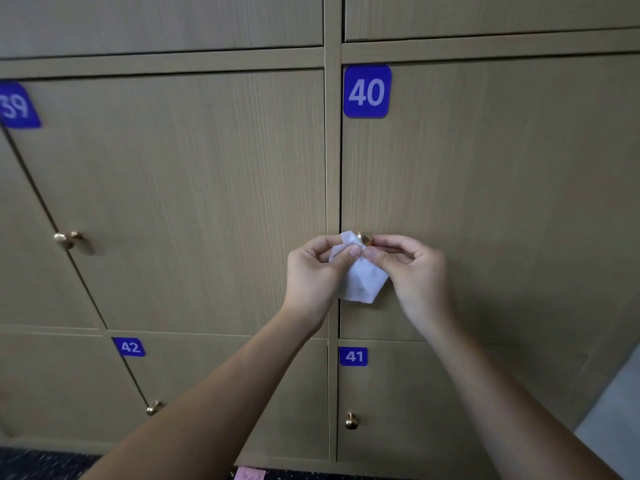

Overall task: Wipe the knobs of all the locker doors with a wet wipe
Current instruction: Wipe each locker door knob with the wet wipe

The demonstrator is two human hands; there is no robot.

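Wet wipe point(360, 275) sits just below centre of the frame, pinched from both sides: my left hand point(313, 271) grips its upper left corner between thumb and curled fingers, my right hand point(412, 268) pinches the right edge. The rest of the wipe hangs down between the two hands.

Key relation: the brass knob of door 40 point(364, 238) is directly above the pinch, touching or just behind the wipe's top edge; I can't tell which. It sticks straight out of the door toward me. Right fingertips point(379, 241) are nearest it, just beside its right side. I judge the next move needs the wipe lifted up and over the knob.

Further out: knob 39 point(67, 239) at mid left, knob 42 point(154, 407) lower left, knob 41 point(351, 421) below centre; whether they're wiped yet I can't tell.
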